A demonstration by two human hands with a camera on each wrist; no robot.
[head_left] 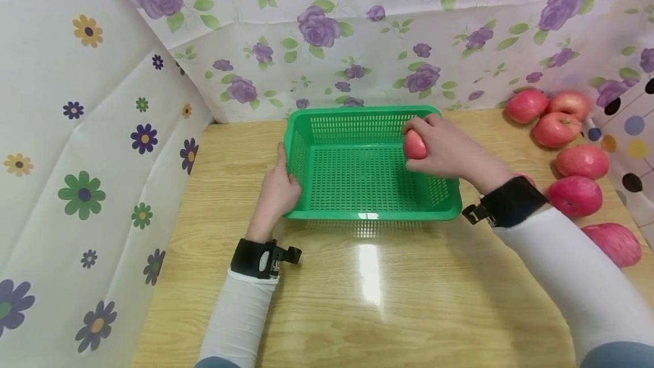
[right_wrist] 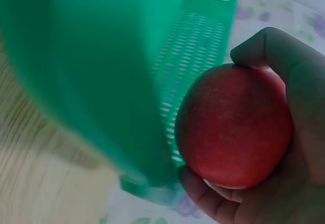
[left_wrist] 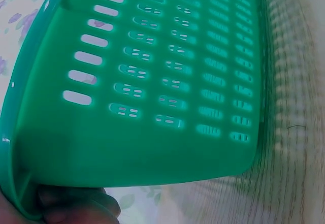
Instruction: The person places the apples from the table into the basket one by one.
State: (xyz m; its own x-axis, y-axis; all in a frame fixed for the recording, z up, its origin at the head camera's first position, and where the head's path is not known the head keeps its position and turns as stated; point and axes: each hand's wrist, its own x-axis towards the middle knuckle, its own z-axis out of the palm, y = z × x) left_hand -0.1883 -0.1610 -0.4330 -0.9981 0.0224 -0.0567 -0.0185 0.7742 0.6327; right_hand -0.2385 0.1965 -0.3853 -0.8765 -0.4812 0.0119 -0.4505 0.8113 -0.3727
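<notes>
A green plastic basket with slotted walls stands on the wooden table. At its left end my left hand grips the rim; curled fingers show beneath the rim in the left wrist view. My right hand holds a red apple over the right part of the basket. From the right wrist view, the thumb and fingers wrap around this apple, close beside the basket wall. Inside, the perforated basket floor is visible with nothing lying on it.
Several red apples lie along the table's right side, one partly behind the right wrist. A flowered sheet hangs behind the basket, and another patterned sheet borders the left. The wooden tabletop extends toward the front.
</notes>
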